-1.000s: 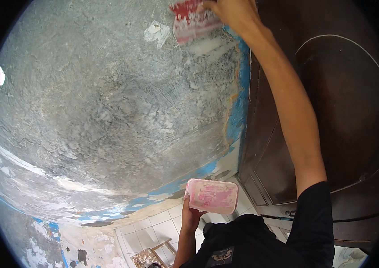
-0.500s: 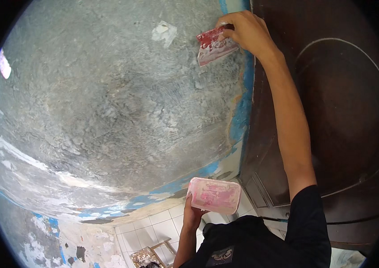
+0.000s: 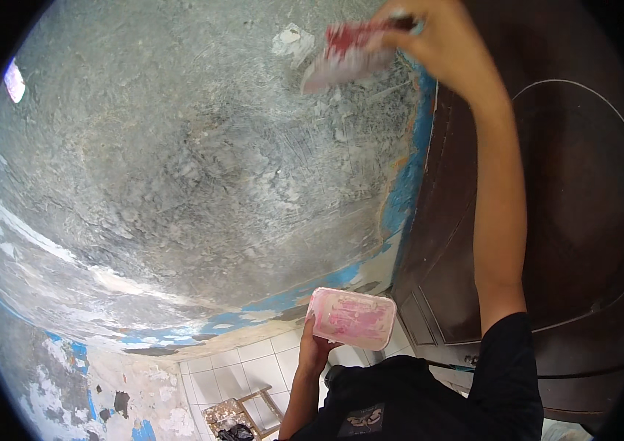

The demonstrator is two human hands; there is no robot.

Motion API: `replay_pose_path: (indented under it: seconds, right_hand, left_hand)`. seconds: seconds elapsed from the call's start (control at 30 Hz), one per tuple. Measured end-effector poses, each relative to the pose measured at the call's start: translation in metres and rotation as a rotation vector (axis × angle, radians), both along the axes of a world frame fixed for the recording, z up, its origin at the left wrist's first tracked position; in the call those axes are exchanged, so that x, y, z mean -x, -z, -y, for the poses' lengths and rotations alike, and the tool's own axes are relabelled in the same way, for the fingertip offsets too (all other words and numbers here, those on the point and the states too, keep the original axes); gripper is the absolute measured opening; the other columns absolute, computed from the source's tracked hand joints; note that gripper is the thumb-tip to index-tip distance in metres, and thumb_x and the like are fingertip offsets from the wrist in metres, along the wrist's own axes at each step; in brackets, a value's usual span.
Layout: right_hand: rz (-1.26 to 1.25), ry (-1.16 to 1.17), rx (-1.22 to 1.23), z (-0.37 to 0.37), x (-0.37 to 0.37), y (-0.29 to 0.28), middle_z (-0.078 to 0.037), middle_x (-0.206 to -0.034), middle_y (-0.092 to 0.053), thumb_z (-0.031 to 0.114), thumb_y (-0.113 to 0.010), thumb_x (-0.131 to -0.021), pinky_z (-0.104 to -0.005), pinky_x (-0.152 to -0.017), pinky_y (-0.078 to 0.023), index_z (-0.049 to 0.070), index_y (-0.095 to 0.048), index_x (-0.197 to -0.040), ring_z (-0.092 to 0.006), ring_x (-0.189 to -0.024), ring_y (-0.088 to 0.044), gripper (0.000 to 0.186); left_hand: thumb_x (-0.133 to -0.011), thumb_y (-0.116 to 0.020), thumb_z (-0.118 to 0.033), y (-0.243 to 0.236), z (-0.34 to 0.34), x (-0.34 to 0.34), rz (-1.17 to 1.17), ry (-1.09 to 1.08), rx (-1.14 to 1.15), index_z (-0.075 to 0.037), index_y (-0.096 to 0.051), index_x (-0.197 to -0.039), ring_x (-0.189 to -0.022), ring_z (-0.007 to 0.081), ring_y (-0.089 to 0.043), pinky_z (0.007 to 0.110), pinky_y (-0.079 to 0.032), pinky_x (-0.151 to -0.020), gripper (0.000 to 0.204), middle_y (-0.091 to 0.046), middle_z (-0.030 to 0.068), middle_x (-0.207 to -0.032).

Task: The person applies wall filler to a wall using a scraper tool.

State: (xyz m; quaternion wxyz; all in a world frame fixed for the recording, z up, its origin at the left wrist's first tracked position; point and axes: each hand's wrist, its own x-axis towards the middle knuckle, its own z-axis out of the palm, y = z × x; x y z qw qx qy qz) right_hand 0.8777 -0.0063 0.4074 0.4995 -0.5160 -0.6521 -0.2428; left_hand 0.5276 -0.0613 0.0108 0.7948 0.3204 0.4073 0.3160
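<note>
My right hand (image 3: 440, 44), raised at the top right, grips a red putty scraper (image 3: 341, 44) with its fingers closed round the handle. The scraper's wide blade carries whitish filler and is smeared by motion. It is held at the grey plastered wall (image 3: 202, 162), just below a pale patch (image 3: 293, 42); whether it touches the wall I cannot tell. Low in the middle, my left hand (image 3: 314, 351) holds a rectangular plastic tub (image 3: 356, 317) by its left side. Pink and white filler coats the tub's inside.
A dark wooden door (image 3: 576, 191) stands close on the right, beside a blue-painted strip (image 3: 400, 195) at the wall's edge. Peeling paint marks the lower wall. Below are white floor tiles (image 3: 238, 373), a wooden frame (image 3: 262, 411) and a black plastic bag (image 3: 236, 432).
The scraper has moved left across the wall towards the pale patch, its blade now blurred. My right hand appears larger and higher. The tub has hardly shifted; the view has turned slightly.
</note>
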Motion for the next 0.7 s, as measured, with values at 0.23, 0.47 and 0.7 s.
replay_pose_path:
  seconds: [0.23,0.47,0.7]
  right_hand:
    - [0.107,0.148,0.021,-0.071,0.017,0.044,-0.012,-0.077,-0.073,0.017,-0.081,-0.078,-0.0383,-0.065,-0.05,0.013,-0.08,-0.096,-0.0258,-0.066,-0.068,0.019]
    - [0.004,0.094,-0.326,-0.052,0.041,0.007,-0.016,-0.078,-0.072,-0.002,-0.075,-0.078,-0.0352,-0.067,-0.052,-0.004,-0.073,-0.091,-0.0232,-0.072,-0.072,0.013]
    - [-0.055,0.065,-0.198,-0.027,0.022,0.035,-0.013,-0.084,-0.074,0.016,-0.082,-0.079,-0.0335,-0.069,-0.053,0.008,-0.079,-0.097,-0.0262,-0.073,-0.07,0.02]
  left_hand:
    - [-0.105,-0.033,-0.052,0.005,0.003,0.006,-0.007,-0.015,0.009,-0.012,-0.039,-0.151,-0.125,0.0315,-0.058,0.053,-0.053,-0.095,0.062,-0.055,0.0134,-0.143]
    - [-0.105,-0.034,-0.053,0.008,0.0,0.02,0.002,-0.041,0.023,-0.013,-0.038,-0.152,-0.125,0.0316,-0.059,0.054,-0.052,-0.096,0.062,-0.055,0.0128,-0.144]
    - [-0.105,-0.036,-0.053,0.011,0.0,0.019,0.033,-0.04,0.002,-0.012,-0.038,-0.152,-0.123,0.0306,-0.061,0.052,-0.054,-0.093,0.062,-0.055,0.0127,-0.144]
